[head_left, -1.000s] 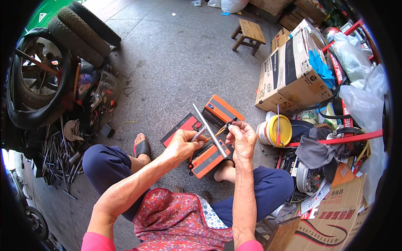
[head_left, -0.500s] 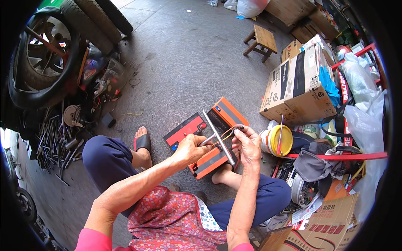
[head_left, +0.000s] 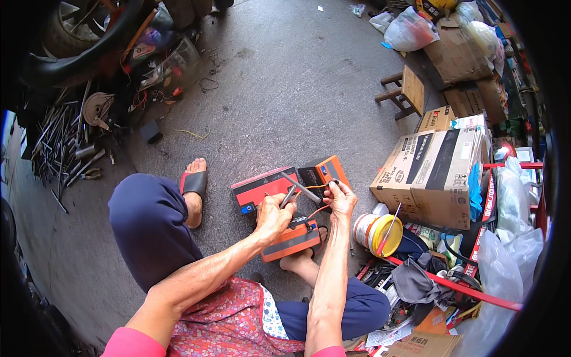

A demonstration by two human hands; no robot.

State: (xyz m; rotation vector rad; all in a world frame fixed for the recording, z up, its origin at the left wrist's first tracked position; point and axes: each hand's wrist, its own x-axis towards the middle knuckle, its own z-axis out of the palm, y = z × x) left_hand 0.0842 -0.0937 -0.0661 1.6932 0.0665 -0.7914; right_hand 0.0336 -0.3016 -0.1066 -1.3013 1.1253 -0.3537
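Three block-shaped batteries lie together on the floor between my feet: a red battery (head_left: 256,189) at the left, an orange and black battery (head_left: 334,169) behind, and an orange battery with a dark stripe (head_left: 291,243) nearest me. My left hand (head_left: 274,218) is closed round the stem of a T-shaped metal wrench (head_left: 306,191), its crossbar hanging over the batteries. The fingertips of my right hand (head_left: 341,199) pinch the dark end of an orange wire (head_left: 316,187) beside the rear battery. A reddish wire (head_left: 319,211) loops up from the near battery.
A tub with a yellow lid (head_left: 383,238) and a screwdriver (head_left: 389,228) on it stands right of the batteries. Beyond it are a cardboard box (head_left: 425,178) and a wooden stool (head_left: 411,89). Metal rods and tools (head_left: 59,137) are heaped at the left.
The wrench crossbar has swung and now tilts away from me. My right hand has shifted slightly left and down with the wire. The whole view has turned.
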